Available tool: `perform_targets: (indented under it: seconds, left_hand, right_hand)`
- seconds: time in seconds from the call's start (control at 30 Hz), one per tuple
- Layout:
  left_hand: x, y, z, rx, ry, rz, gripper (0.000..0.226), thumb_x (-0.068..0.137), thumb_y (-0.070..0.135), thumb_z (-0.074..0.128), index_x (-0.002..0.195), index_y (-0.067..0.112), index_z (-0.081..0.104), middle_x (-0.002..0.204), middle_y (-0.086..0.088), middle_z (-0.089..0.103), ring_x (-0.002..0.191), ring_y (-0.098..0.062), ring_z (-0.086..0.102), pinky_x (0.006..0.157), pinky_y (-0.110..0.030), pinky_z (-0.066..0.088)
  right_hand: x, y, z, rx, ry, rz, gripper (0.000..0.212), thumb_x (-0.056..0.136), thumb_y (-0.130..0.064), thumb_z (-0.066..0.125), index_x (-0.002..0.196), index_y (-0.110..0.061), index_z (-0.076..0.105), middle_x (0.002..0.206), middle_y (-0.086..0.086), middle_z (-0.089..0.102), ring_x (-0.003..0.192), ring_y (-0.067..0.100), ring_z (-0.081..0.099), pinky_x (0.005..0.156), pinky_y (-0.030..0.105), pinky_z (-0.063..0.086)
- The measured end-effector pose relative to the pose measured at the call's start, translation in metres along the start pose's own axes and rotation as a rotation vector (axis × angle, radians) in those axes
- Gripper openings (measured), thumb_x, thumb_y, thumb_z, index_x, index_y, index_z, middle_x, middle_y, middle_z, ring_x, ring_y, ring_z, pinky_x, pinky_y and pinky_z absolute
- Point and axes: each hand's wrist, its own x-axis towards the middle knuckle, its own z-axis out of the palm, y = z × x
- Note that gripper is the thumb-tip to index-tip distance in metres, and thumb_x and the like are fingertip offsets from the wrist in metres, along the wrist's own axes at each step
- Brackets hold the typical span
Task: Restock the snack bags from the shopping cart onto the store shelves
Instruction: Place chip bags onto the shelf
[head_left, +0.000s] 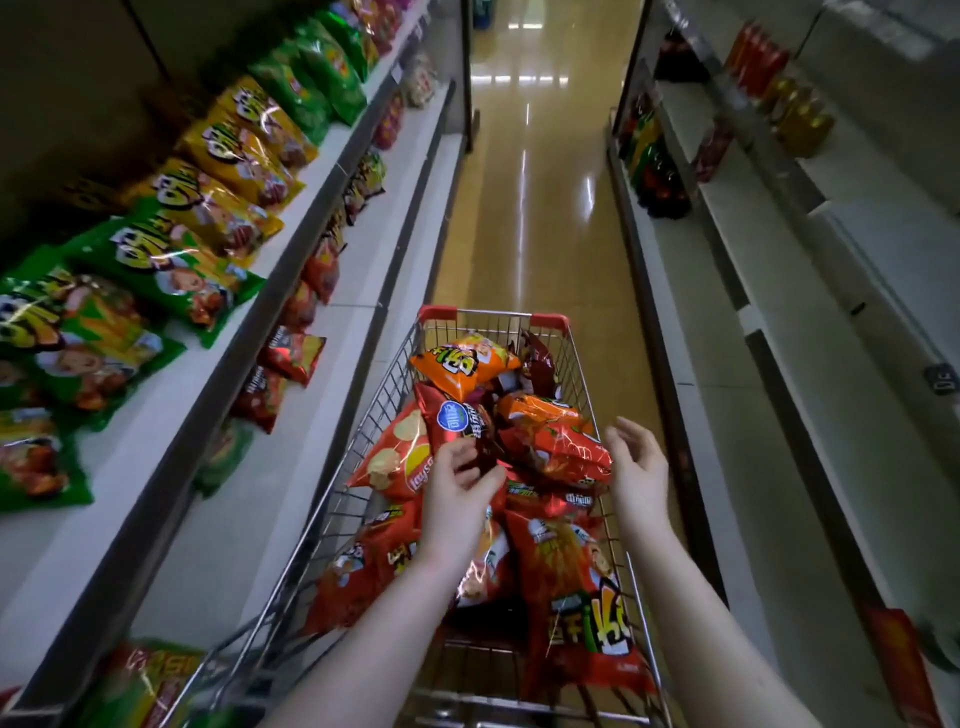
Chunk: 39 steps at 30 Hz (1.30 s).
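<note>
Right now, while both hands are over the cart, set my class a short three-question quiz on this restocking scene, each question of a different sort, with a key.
1. True or false: the shopping cart is empty.
2. Multiple choice: the snack bag lying on top at the cart's far end is A) orange, B) blue, C) white.
3. Short answer: what stands on the shelves to the right of the aisle?

Key:
1. False; it holds many bags.
2. A.
3. Bottles.
</note>
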Motion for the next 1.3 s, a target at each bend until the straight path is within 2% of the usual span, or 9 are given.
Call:
perform_targets:
  seconds: [0.13,0.3,0.47,0.67,0.93,1.07,1.2,1.27,1.3]
  left_hand:
    - [0.027,-0.015,0.027,0.088,-0.023,-0.003,0.043,0.084,0.015,0.072,0.118,0.030,0.050,0.124,0.010,0.052,0.109,-0.013,0.055,0.089,-0.029,0.045]
    - [0.046,-0.034,0.057,0.064,-0.063,-0.055,0.050,0.082,0.013,0.074,0.118,0.038,0.049,0.126,0.015,0.048,0.107,-0.013,0.056,0.075,-0.015,0.045]
    - [0.058,-0.042,0.083,-0.017,-0.054,-0.130,0.041,0.086,0.001,0.066,0.111,0.025,0.045,0.102,0.018,0.050,0.086,0.000,0.057,0.067,-0.008,0.048]
    - [0.052,-0.045,0.080,-0.051,-0.011,-0.186,0.036,0.089,0.002,0.062,0.111,0.026,0.048,0.107,0.008,0.056,0.096,-0.007,0.060,0.065,-0.009,0.049]
    - [0.039,-0.029,0.074,-0.076,0.014,-0.061,0.039,0.084,-0.001,0.067,0.105,0.030,0.056,0.113,0.009,0.061,0.108,-0.006,0.057,0.080,-0.013,0.047]
    - [0.030,-0.008,0.058,-0.213,0.058,0.053,0.046,0.084,-0.010,0.058,0.112,0.026,0.057,0.120,0.008,0.062,0.112,-0.005,0.058,0.093,-0.025,0.048]
    - [0.020,-0.013,0.036,-0.117,0.139,0.099,0.063,0.077,-0.021,0.053,0.118,0.027,0.052,0.126,0.008,0.055,0.125,-0.011,0.050,0.096,-0.023,0.045]
    - [0.015,-0.025,0.030,-0.016,0.085,0.126,0.076,0.073,-0.009,0.069,0.124,0.040,0.044,0.134,0.008,0.047,0.131,-0.011,0.044,0.096,-0.022,0.047]
    - [0.011,-0.028,0.027,0.028,0.067,0.139,0.086,0.066,0.007,0.081,0.128,0.047,0.037,0.137,0.012,0.041,0.132,-0.011,0.041,0.098,-0.023,0.048]
  right_hand:
    - [0.034,0.017,0.006,-0.055,-0.041,0.022,0.032,0.095,-0.018,0.053,0.127,-0.014,0.052,0.119,-0.002,0.056,0.110,0.011,0.052,0.097,0.028,0.041]
    - [0.065,0.039,0.014,-0.312,-0.200,0.016,0.050,0.086,-0.031,0.065,0.132,-0.019,0.050,0.127,-0.001,0.057,0.110,0.012,0.053,0.098,0.035,0.045]
    - [0.074,0.054,0.018,-0.603,-0.372,-0.094,0.076,0.066,-0.048,0.080,0.132,-0.024,0.053,0.132,-0.004,0.055,0.122,0.016,0.051,0.104,0.042,0.040]
    - [0.080,0.054,0.019,-0.729,-0.401,-0.147,0.059,0.068,-0.052,0.076,0.122,-0.034,0.060,0.126,-0.008,0.059,0.121,0.017,0.050,0.101,0.045,0.040]
    - [0.076,0.033,0.017,-0.609,-0.291,-0.080,0.013,0.078,-0.034,0.074,0.088,-0.034,0.066,0.105,-0.007,0.069,0.101,0.017,0.062,0.082,0.034,0.049]
    - [0.069,0.002,0.014,-0.379,-0.299,-0.046,0.018,0.079,-0.030,0.074,0.074,-0.029,0.057,0.091,-0.007,0.068,0.091,0.019,0.063,0.076,0.032,0.048]
    - [0.055,-0.024,0.023,-0.220,-0.322,-0.015,0.017,0.081,-0.037,0.071,0.077,-0.026,0.057,0.083,0.001,0.069,0.081,0.026,0.067,0.077,0.050,0.054]
    - [0.048,-0.034,0.033,-0.210,-0.335,-0.020,0.019,0.083,-0.038,0.069,0.078,-0.025,0.056,0.081,0.004,0.070,0.077,0.029,0.067,0.074,0.052,0.054]
    - [0.042,-0.039,0.039,-0.207,-0.338,-0.023,0.020,0.083,-0.039,0.068,0.077,-0.024,0.055,0.080,0.005,0.069,0.076,0.030,0.067,0.073,0.052,0.054]
